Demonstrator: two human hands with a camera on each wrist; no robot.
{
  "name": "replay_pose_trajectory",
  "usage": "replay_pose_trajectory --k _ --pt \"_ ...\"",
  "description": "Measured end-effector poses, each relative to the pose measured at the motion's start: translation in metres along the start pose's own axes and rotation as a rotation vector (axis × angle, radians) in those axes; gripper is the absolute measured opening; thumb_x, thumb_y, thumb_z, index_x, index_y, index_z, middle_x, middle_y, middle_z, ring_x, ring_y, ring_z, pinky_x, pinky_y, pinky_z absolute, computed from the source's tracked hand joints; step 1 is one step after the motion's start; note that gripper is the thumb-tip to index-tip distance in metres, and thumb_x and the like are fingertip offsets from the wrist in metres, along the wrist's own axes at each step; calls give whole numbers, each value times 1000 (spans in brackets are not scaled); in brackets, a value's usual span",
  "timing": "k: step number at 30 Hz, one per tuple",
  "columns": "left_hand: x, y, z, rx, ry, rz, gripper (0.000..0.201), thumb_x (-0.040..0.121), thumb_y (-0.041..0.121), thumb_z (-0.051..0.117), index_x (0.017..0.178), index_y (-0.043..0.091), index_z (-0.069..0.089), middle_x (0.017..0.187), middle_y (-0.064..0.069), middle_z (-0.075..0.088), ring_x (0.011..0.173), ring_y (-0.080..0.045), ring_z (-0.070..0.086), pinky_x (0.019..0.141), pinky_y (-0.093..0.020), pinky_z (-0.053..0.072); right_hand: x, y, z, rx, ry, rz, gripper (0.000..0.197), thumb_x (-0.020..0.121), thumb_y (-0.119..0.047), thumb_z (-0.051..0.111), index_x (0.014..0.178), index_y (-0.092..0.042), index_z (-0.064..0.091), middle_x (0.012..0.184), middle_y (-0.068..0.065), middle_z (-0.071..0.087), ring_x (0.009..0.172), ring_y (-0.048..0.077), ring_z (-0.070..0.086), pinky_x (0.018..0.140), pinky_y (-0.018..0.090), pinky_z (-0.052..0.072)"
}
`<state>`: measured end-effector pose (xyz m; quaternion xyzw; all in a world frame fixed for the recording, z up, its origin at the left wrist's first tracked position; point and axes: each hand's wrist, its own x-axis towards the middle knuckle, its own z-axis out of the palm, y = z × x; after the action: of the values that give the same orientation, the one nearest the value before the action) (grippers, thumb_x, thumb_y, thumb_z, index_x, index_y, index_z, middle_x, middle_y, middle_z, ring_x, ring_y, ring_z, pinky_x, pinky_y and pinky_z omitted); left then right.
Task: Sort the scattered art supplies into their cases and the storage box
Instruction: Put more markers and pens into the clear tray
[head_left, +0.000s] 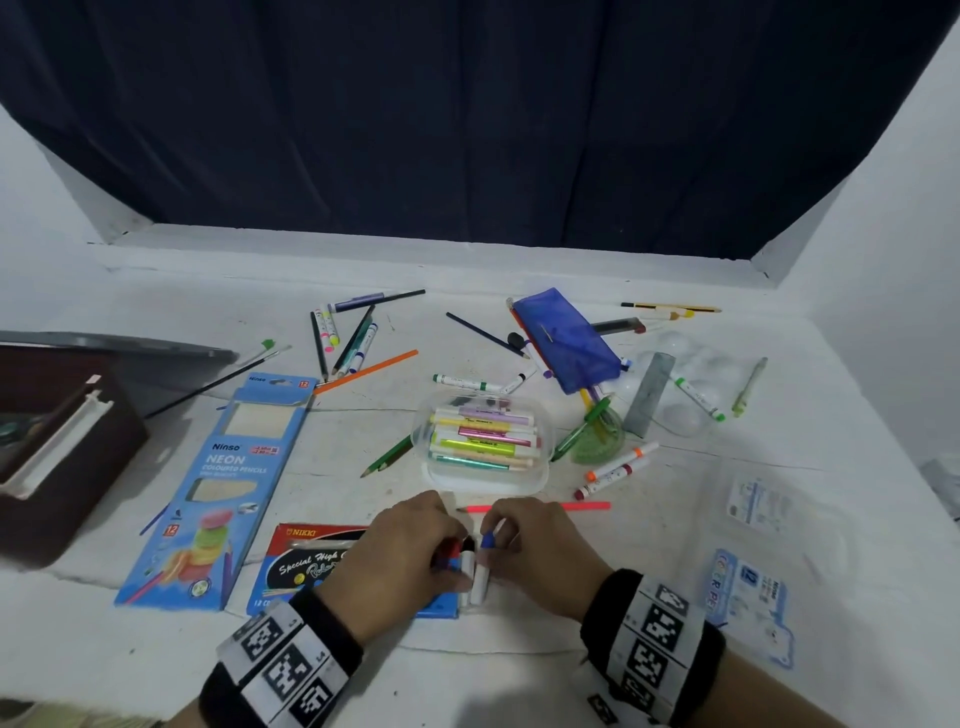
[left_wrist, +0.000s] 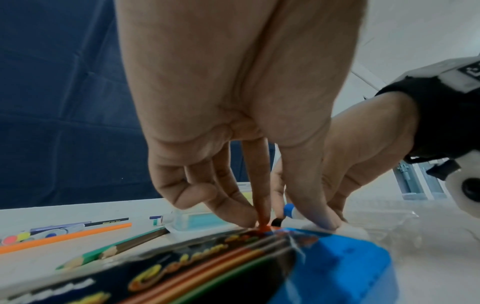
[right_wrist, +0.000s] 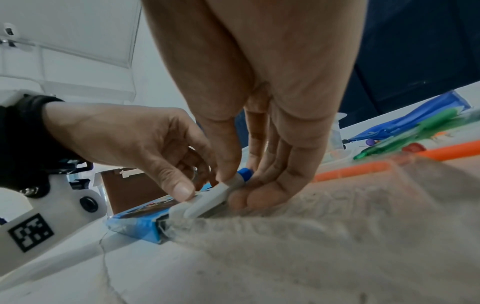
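Observation:
Both hands meet near the table's front edge over a small bunch of white markers (head_left: 475, 571). My left hand (head_left: 449, 553) grips the red-capped marker (left_wrist: 263, 226) and the black-capped marker (left_wrist: 276, 222), its thumb pressing on the white barrels (right_wrist: 207, 201). My right hand (head_left: 496, 540) pinches the blue-capped marker (right_wrist: 244, 174) between thumb and fingers. The markers lie on the right end of the Nikki colour-pencil box (head_left: 306, 564). Just beyond the hands, a clear case (head_left: 485, 467) holds several pastel markers.
A brown storage box (head_left: 57, 447) stands at the left edge, with a blue Ninso pencil box (head_left: 218, 483) beside it. A blue pouch (head_left: 566, 343), a clear palette (head_left: 691, 384) and loose pencils and markers lie farther back. A clear marker sleeve (head_left: 753, 597) lies at the right.

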<state>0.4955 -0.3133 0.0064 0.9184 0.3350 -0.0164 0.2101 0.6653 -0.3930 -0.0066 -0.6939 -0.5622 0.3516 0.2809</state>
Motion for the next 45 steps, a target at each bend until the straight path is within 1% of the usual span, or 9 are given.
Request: replay_pose_trajectory --k 5,10,13,16,19,29,37,41,45 --pt "-1 3 1 78 4 3 40 81 55 71 115 34 64 102 12 47 100 -12 50 83 -28 40 -1 -1 2 -157 -3 -41 30 77 -21 80 103 -13 69 83 1 70 62 0 53 63 9 40" --pt "3 7 -4 116 -17 -21 42 80 54 73 115 35 63 111 10 50 101 -13 52 91 -32 45 -4 -7 7 -230 41 -55 33 73 -27 84 99 -15 68 80 -3 70 70 11 63 72 29 55" --pt "5 4 -6 75 -30 -24 43 78 53 76 114 35 63 108 10 49 98 -13 52 89 -31 48 -6 -9 6 -203 39 -73 28 73 -25 83 94 -17 68 81 -2 70 70 14 64 70 29 55" --pt "2 -1 -6 25 -67 -11 48 79 50 77 122 33 62 108 11 45 99 -11 49 87 -26 46 -7 -9 3 -249 17 -90 27 74 -21 82 98 -14 72 91 1 71 77 15 64 71 24 50" --pt "-5 -8 -6 15 -83 50 52 79 54 75 125 35 60 109 11 44 99 -10 47 86 -28 47 -8 -10 4 -281 24 -85 27 73 -21 82 96 -9 72 93 4 70 81 18 62 76 31 50" --pt "-5 -10 0 90 27 79 51 71 59 75 114 35 64 109 12 48 98 -11 48 80 -29 43 -2 -21 8 -505 -73 -78 25 78 -26 78 96 -9 72 95 5 63 88 22 56 68 26 31" --pt "-6 -13 0 67 33 89 48 77 55 73 119 36 61 116 13 52 104 -10 50 88 -29 46 -5 -17 0 -349 -64 -34 41 69 -28 86 105 -16 70 97 -1 68 81 15 62 75 27 50" --pt "-8 -20 -9 -162 95 106 37 78 61 60 107 37 65 107 18 60 98 -4 55 87 -30 50 -16 -11 -8 -162 118 -30 23 78 -26 80 98 -26 70 86 -10 68 72 7 65 65 13 49" --pt "-6 -5 -26 -414 298 164 32 85 65 55 86 35 67 85 19 66 87 -5 62 73 -15 48 -30 -17 -33 -88 349 -62 15 84 -20 74 80 -31 65 77 -13 67 71 6 65 60 8 43"
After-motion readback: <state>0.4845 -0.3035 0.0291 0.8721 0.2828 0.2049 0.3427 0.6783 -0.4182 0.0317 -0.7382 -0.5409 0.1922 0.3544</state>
